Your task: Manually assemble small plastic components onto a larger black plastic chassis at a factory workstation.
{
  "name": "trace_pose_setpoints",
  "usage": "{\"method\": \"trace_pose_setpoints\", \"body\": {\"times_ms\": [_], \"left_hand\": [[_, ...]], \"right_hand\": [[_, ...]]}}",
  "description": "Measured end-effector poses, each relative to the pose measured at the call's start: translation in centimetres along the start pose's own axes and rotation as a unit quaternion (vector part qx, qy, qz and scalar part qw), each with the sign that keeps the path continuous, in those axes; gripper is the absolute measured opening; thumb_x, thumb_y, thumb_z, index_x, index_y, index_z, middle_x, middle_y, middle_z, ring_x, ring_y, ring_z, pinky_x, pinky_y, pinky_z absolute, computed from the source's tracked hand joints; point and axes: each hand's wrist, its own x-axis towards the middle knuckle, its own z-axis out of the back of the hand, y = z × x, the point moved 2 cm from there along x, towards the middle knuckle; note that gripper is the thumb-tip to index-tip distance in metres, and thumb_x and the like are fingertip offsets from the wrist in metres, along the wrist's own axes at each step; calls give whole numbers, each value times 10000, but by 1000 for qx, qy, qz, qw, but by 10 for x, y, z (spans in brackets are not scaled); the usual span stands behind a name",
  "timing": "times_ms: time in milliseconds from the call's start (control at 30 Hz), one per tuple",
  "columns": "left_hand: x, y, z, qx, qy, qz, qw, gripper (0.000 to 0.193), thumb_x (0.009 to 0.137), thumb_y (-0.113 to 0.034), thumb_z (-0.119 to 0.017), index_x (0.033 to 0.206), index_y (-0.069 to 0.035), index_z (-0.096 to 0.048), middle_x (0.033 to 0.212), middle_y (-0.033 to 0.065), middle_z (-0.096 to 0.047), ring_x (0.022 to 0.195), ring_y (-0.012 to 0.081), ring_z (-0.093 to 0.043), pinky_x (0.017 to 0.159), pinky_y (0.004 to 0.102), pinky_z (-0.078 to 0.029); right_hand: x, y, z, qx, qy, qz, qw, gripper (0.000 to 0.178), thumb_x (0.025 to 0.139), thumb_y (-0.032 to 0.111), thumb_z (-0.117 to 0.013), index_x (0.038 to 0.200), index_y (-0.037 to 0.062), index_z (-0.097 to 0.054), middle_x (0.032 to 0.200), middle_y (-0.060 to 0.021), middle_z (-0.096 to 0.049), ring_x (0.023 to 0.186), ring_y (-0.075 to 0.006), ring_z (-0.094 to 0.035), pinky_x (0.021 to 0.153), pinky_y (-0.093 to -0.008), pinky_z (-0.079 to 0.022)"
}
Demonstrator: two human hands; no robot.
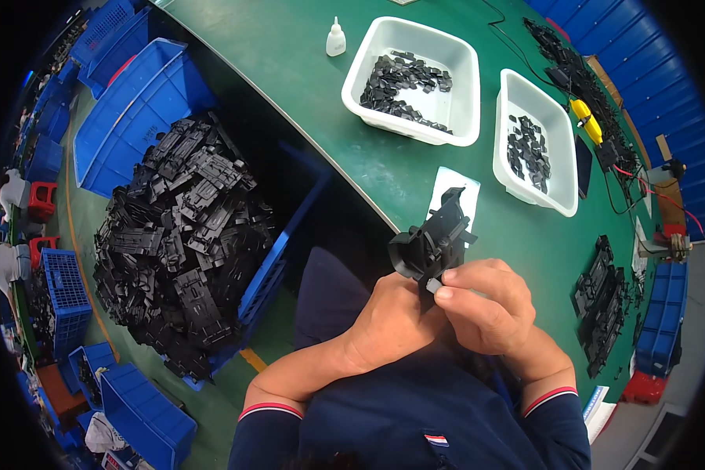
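In front of my body a black moulded plastic part (437, 239) is tilted up over the table edge. My left hand (393, 317) is closed round its lower end, with most of the fingers hidden behind the part. Thumb and forefinger of my right hand (489, 301) pinch a small light-grey piece (433, 286) against the near end of the black part. Whether that piece is seated in it, I cannot tell. Beneath the far end lies a white sheet (454, 186) on the table.
Two white trays (470, 117) (562, 200) hold small black pieces on the green table (305, 70). A white squeeze bottle (335, 41) stands at the far left. More black parts (603, 305) lie at right. Left of the table, a blue crate (110, 149) overflows with black mouldings (188, 243).
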Motion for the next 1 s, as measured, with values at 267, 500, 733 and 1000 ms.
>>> {"method": "trace_pose_setpoints", "body": {"times_ms": [267,500,733,1000], "left_hand": [[-2,4,1,24,-6,-6,1000,132,787,-57,-614,899,13,-607,766,184,-648,733,382,-646,615,391,-514],[-1,6,0,32,-30,-26,999,133,782,-60,-613,895,8,-600,739,185,-636,710,395,-631,589,405,-507],[1,13,-3,23,-37,-28,999,132,785,-67,-614,890,8,-591,729,196,-624,702,414,-616,567,416,-498],[1,14,-3,39,-37,-36,998,118,792,-74,-609,878,4,-592,705,193,-617,690,410,-614,557,421,-496]], "right_hand": [[3,0,-3,-4,1,8,1000,389,617,-69,-667,994,29,-684,908,-105,-639,677,-215,-623,548,-279,-497],[5,-2,-4,-3,10,7,1000,392,604,-68,-665,985,23,-682,903,-107,-639,678,-215,-624,553,-280,-500],[5,-2,-4,-1,14,4,1000,394,585,-71,-663,969,17,-681,880,-107,-637,672,-218,-622,551,-282,-500],[8,-3,-3,2,22,3,1000,381,583,-58,-653,958,9,-678,871,-106,-634,672,-221,-623,547,-284,-501]]}}
